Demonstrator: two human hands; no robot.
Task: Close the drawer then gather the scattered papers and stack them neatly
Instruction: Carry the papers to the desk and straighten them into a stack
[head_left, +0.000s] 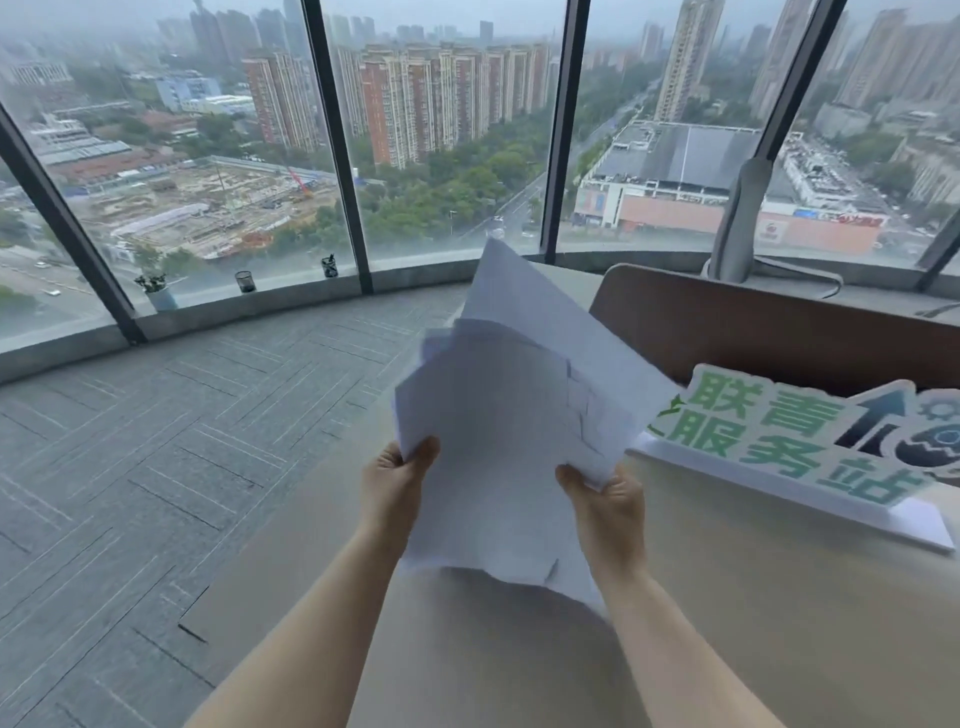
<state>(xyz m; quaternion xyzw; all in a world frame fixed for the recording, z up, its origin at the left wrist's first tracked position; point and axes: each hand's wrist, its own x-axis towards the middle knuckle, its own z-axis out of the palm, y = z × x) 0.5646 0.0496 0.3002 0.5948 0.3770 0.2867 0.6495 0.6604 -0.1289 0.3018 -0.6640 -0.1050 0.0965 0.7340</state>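
A loose bundle of several white papers (511, 415) is held up above the beige desk (753, 623), its sheets fanned out and misaligned, with one corner poking high. My left hand (395, 480) pinches the bundle's left edge, thumb on top. My right hand (608, 512) grips the right edge. The lower edges of the sheets hang just above the desk surface. No drawer is in view.
A white and green standing sign (789, 447) sits on the desk right of the papers. A brown divider panel (753, 327) rises behind it. Grey carpet (156, 441) lies to the left. Small pots (245, 281) stand on the window ledge.
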